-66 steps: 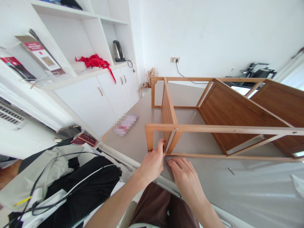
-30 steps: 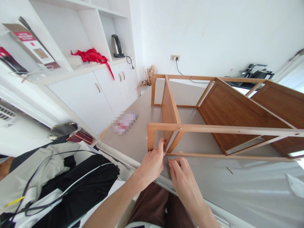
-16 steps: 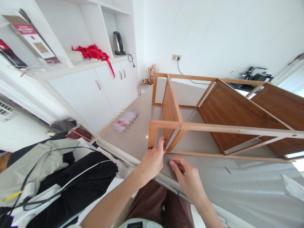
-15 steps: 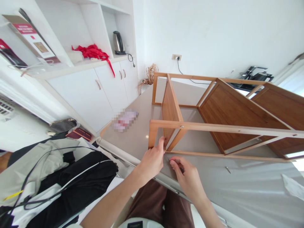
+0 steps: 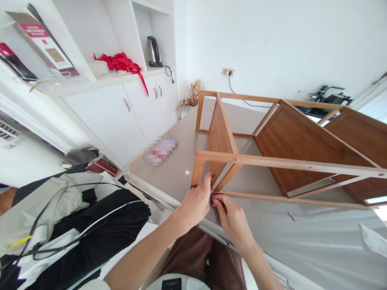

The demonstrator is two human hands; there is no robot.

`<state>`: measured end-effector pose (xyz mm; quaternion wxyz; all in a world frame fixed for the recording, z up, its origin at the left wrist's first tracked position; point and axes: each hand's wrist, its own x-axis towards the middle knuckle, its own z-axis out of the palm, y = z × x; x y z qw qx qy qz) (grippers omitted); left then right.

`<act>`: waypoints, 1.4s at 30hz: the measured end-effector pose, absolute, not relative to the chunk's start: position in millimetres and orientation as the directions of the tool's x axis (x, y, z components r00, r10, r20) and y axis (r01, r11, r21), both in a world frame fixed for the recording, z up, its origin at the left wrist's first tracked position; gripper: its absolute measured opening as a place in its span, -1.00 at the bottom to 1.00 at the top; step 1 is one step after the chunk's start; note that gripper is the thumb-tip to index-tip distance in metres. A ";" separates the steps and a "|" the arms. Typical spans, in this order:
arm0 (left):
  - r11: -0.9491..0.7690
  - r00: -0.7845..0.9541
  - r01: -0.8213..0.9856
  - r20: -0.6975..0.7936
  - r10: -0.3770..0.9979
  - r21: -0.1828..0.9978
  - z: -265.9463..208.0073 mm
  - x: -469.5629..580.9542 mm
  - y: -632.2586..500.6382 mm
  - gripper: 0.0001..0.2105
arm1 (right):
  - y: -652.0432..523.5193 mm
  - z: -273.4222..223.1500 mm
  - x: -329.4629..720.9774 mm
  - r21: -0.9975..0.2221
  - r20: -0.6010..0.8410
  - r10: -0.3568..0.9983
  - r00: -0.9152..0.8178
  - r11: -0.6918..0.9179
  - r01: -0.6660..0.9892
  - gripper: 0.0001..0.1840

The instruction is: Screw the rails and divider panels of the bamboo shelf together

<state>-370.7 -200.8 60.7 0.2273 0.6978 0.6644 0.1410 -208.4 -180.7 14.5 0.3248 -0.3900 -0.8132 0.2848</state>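
Observation:
A wooden shelf unit (image 5: 272, 161) lies on its side on the grey table, with several brown panels between its rails. My left hand (image 5: 196, 203) is closed around the near lower corner of the frame, its fingertips by the end panel (image 5: 223, 129). Just right of it, my right hand (image 5: 231, 215) pinches a small dark metal tool, seemingly a hex key (image 5: 222, 200), against the lower rail. My fingers cover most of that tool. A bolt head (image 5: 236, 160) shows in the upper near rail.
A small metal piece (image 5: 291, 217) lies on the table (image 5: 260, 237), with a clear plastic bag (image 5: 373, 237) at right. Clothes and cables (image 5: 117, 217) are piled at left. White cabinets (image 5: 102, 108) and a kettle (image 5: 153, 51) stand behind.
My right hand has moved slightly left and up, bringing the metal tool to the frame's lower rail beside my left hand. My left hand keeps its hold, and the view has shifted slightly.

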 end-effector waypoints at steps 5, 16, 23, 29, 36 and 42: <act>-0.017 0.089 0.871 -0.124 0.988 0.491 62.0 -370.9 -199.8 -0.38 | -180.2 16.0 -209.8 -0.725 0.299 0.829 -0.473 0.519 0.453 -0.76; -0.022 0.092 0.881 -0.125 0.988 0.472 61.4 -370.9 -199.4 -0.32 | -181.0 16.5 -209.8 -0.754 0.252 0.855 -0.454 0.468 0.461 -0.78; -0.022 0.095 0.891 -0.138 0.986 0.454 65.0 -370.0 -199.2 -0.31 | -181.7 16.1 -209.8 -0.767 0.241 0.861 -0.447 0.452 0.456 -0.76; -0.014 0.084 0.902 -0.144 0.986 0.432 67.3 -369.1 -199.3 -0.35 | -182.8 17.1 -209.9 -0.787 0.191 0.881 -0.432 0.401 0.469 -0.74; -0.010 0.082 0.899 -0.146 0.986 0.439 67.4 -369.3 -199.2 -0.35 | -184.6 21.5 -210.6 -0.817 0.115 0.913 -0.392 0.311 0.485 -0.72; 0.000 0.076 0.890 -0.149 0.986 0.455 67.4 -369.2 -199.1 -0.35 | -184.0 21.3 -211.4 -0.817 0.123 0.916 -0.381 0.312 0.484 -0.71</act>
